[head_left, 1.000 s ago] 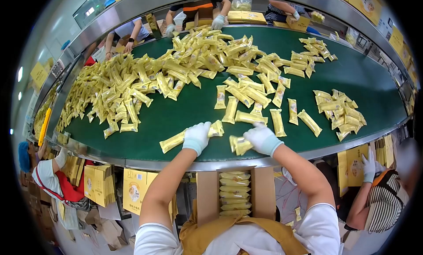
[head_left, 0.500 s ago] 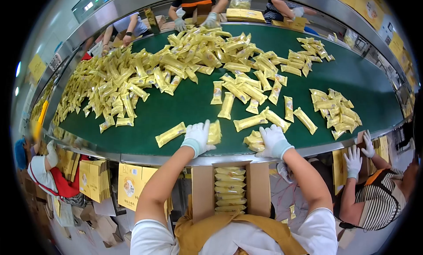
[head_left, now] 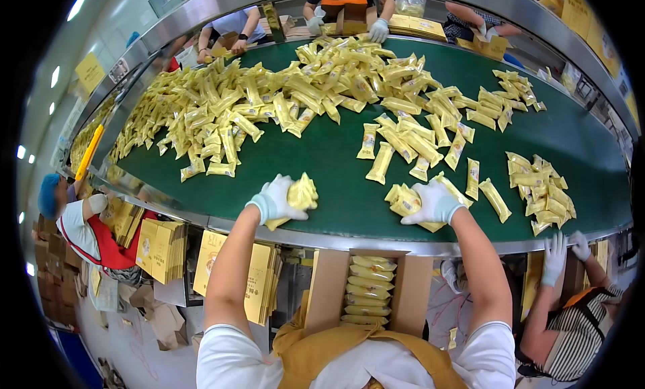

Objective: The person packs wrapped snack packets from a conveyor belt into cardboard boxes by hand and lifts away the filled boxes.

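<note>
My left hand (head_left: 274, 198), in a white glove, is closed round a small bunch of yellow snack packets (head_left: 303, 193) on the green conveyor belt (head_left: 322, 154). One packet of the bunch pokes out below the fingers. My right hand (head_left: 435, 202), gloved too, curls over another cluster of yellow packets (head_left: 403, 200) close to the belt's near edge; its palm hides part of them. Below the edge, against my body, stands an open cardboard box (head_left: 328, 288) with a column of stacked packets (head_left: 368, 289) inside.
A large heap of packets (head_left: 228, 100) covers the belt's far left and middle. A smaller pile (head_left: 541, 191) lies at right. Flattened yellow cartons (head_left: 259, 281) stand left of the box. Co-workers' gloved hands (head_left: 554, 258) are at the right edge; others work across the belt.
The view has swung left, shifting the scene rightward. My left hand has gathered the loose packet beside it into its bunch. My right hand has spread over more packets.
</note>
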Demonstrator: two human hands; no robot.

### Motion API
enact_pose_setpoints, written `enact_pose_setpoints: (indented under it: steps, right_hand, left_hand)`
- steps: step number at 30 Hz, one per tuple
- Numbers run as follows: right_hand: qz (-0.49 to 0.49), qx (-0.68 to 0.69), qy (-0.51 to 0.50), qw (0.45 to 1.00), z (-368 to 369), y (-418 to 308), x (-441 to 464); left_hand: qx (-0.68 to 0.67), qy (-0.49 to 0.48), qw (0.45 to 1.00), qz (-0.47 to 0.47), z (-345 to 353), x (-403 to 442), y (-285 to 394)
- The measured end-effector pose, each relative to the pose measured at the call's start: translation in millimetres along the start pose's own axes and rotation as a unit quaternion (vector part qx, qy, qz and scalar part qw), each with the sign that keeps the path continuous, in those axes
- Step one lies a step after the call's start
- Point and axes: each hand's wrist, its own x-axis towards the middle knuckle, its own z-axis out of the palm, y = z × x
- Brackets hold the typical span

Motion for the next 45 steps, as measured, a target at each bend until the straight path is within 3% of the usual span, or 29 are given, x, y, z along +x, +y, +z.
enact_pose_setpoints:
  steps: [1,3,5,9,11,13,15,19,21,22,25,27,28,29,31,32,34,36,38,42,44,45]
  right_hand:
    - [-0.007,-0.027,0.008,1.0,5.7,0.2,-7.5]
    - [-0.073,-0.054,0.083,0.992,30.0,6.7,-19.0]
    - [-0.088,-0.064,0.123,0.986,46.9,4.9,-33.5]
    - [-0.019,-0.071,0.158,0.985,38.7,-2.3,-53.2]
    - [-0.01,-0.105,0.235,0.966,50.4,8.9,-51.0]
    - [0.012,-0.075,0.205,0.976,68.6,8.4,-50.4]
    - [0.037,-0.122,0.197,0.972,76.2,8.7,-48.7]
    - [0.1,-0.078,0.111,0.986,58.4,3.4,-44.2]
    - [0.121,-0.063,0.087,0.987,50.9,0.5,-44.1]
    - [0.113,0.001,0.113,0.987,48.1,2.2,-48.9]
    - [-0.002,0.21,0.264,0.941,42.6,-1.0,-83.6]
    - [-0.083,0.215,0.294,0.928,17.1,-31.3,-122.7]
    - [-0.108,0.168,0.271,0.942,4.5,-49.1,-141.7]
    - [-0.131,0.119,0.249,0.952,-5.5,-66.7,-157.6]
    - [-0.185,-0.015,0.208,0.96,-2.0,-99.2,-171.0]
    - [-0.159,-0.136,0.145,0.967,1.4,-121.2,-178.3]
    - [-0.17,-0.254,0.039,0.951,32.5,-144.7,-171.6]
    - [-0.183,-0.267,-0.059,0.944,59.0,-163.1,-156.2]
    - [-0.2,-0.199,-0.104,0.954,77.1,-170.2,-139.5]
    - [-0.154,-0.138,-0.214,0.955,86.0,-186.8,-136.6]
    - [-0.21,-0.122,-0.154,0.958,113.9,-174.7,-138.6]
    - [-0.224,-0.078,-0.089,0.967,141.2,-164.6,-137.4]
  left_hand:
    - [0.063,-0.007,0.998,0.01,20.4,1.5,-7.1]
    - [0.068,0.076,0.995,-0.001,43.1,-3.4,-9.0]
    - [0.076,0.039,0.996,0.002,44.1,-11.3,-0.5]
    - [0.07,0.048,0.995,0.058,46.0,-19.0,20.7]
    - [0.075,0.153,0.98,0.105,56.6,-8.2,30.6]
    - [0.074,0.207,0.968,0.122,61.8,3.5,50.5]
    - [0.103,0.094,0.987,0.085,60.0,7.8,81.3]
    - [0.166,0.133,0.974,0.081,75.0,18.6,79.4]
    - [0.13,0.091,0.985,0.065,72.4,17.6,78.8]
    - [0.113,0.07,0.99,0.057,70.0,16.2,79.0]
    - [0.064,0.152,0.983,0.08,80.0,7.0,69.6]
    - [-0.037,0.211,0.973,0.083,84.6,3.7,52.6]
    - [-0.085,0.24,0.963,0.085,85.6,2.0,43.4]
    - [-0.214,0.246,0.939,0.112,87.8,0.2,35.6]
    - [-0.458,0.245,0.838,0.168,90.4,-4.4,25.8]
    - [-0.585,0.17,0.773,0.176,64.5,-31.2,50.9]
    - [-0.581,0.141,0.767,0.233,52.9,-56.4,61.1]
    - [-0.591,0.104,0.757,0.26,49.8,-79.4,77.5]
    - [-0.666,-0.006,0.7,0.258,58.5,-90.6,88.4]
    - [-0.644,-0.142,0.709,0.248,90.9,-105.7,112.6]
    - [-0.525,-0.121,0.785,0.304,89.7,-111.4,132.9]
    - [-0.37,-0.006,0.84,0.397,84.3,-117.1,142.5]
